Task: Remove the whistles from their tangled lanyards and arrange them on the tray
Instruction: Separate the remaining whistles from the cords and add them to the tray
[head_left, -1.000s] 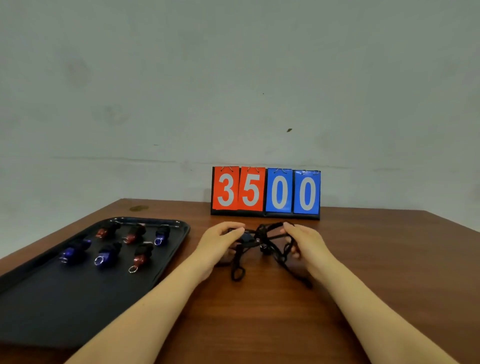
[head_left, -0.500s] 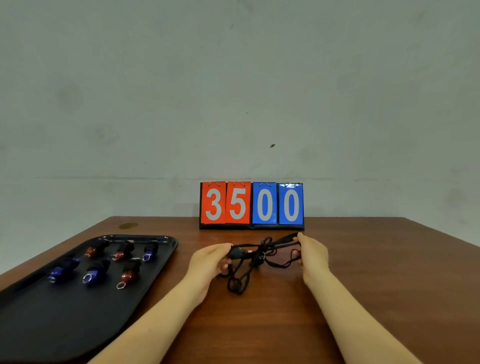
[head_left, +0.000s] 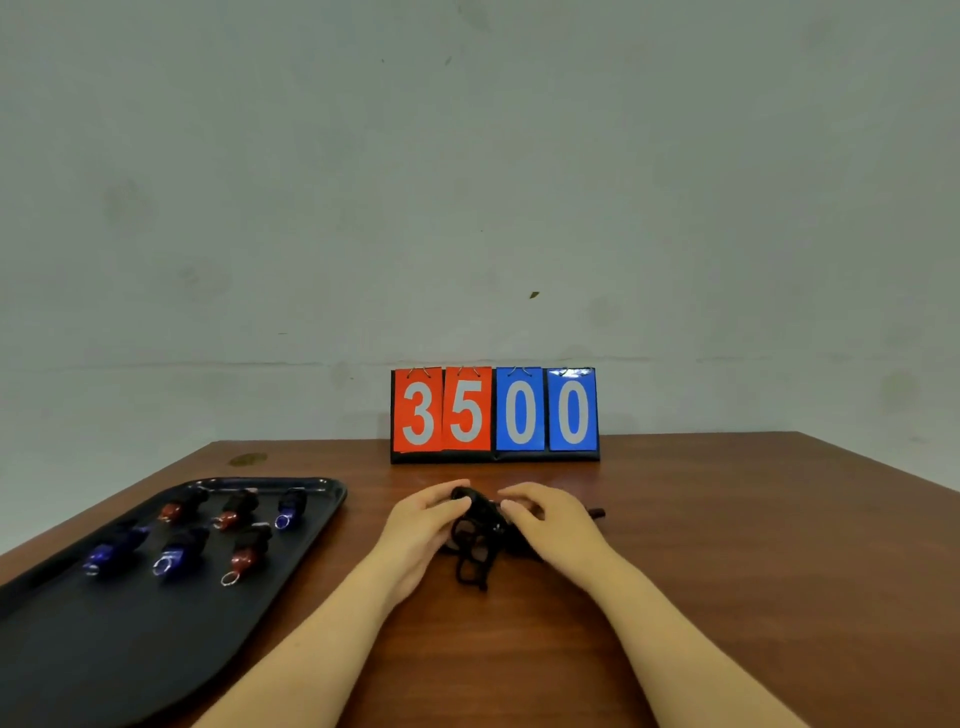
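Observation:
A bundle of black tangled lanyards (head_left: 477, 540) lies on the brown table between my hands. My left hand (head_left: 423, 525) grips its left side, thumb on top. My right hand (head_left: 553, 522) pinches its right side, and a cord end (head_left: 596, 513) sticks out past it. Whether a whistle is still in the bundle I cannot tell. On the left, a black tray (head_left: 104, 649) holds several whistles in two rows, among them a red whistle (head_left: 244, 556), a blue whistle (head_left: 174, 556) and another blue whistle (head_left: 288, 509).
A flip scoreboard (head_left: 493, 413) reading 3500 stands at the back of the table, just behind my hands. The table's right edge (head_left: 883, 467) runs diagonally. A grey wall rises behind.
My hands have come together, bunching the stretched lanyards into a compact bundle lowered onto the table. The tray's whistles have not moved.

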